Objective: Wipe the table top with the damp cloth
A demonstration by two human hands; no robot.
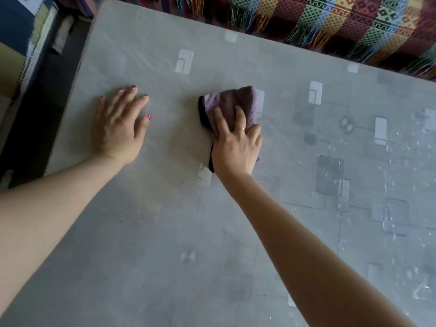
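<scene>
Both hands are extended over the tabletop in the head view, the only view I have. My left hand lies flat, palm down, on the grey surface near its left edge, fingers straight and slightly spread, holding nothing; the nails are painted pink-red. My right hand presses down on the cloth, fingers stretched forward across its top and a ring visible on one finger; I see the fingers lying along the fabric rather than curled round it, though the thumb side is hidden under the hand.

The cloth is mauve with a dark edge on its left side, bunched and folded, lying on the tabletop roughly midway across, well apart from the left hand. Part of it projects beyond the fingertips toward the far edge, and a dark strip shows below the heel of the hand.

The tabletop carries a grey covering printed with pale and dark rectangles. Water droplets bead on its right portion, to the right of the cloth; the area under and between the hands looks matte, with faint streaks near the far left corner.

Beyond the far edge hangs a fringed blanket woven in bands of red, green, yellow and blue. To the left of the tabletop is a dark floor strip and a blurred blue and yellow patterned item I cannot identify.
</scene>
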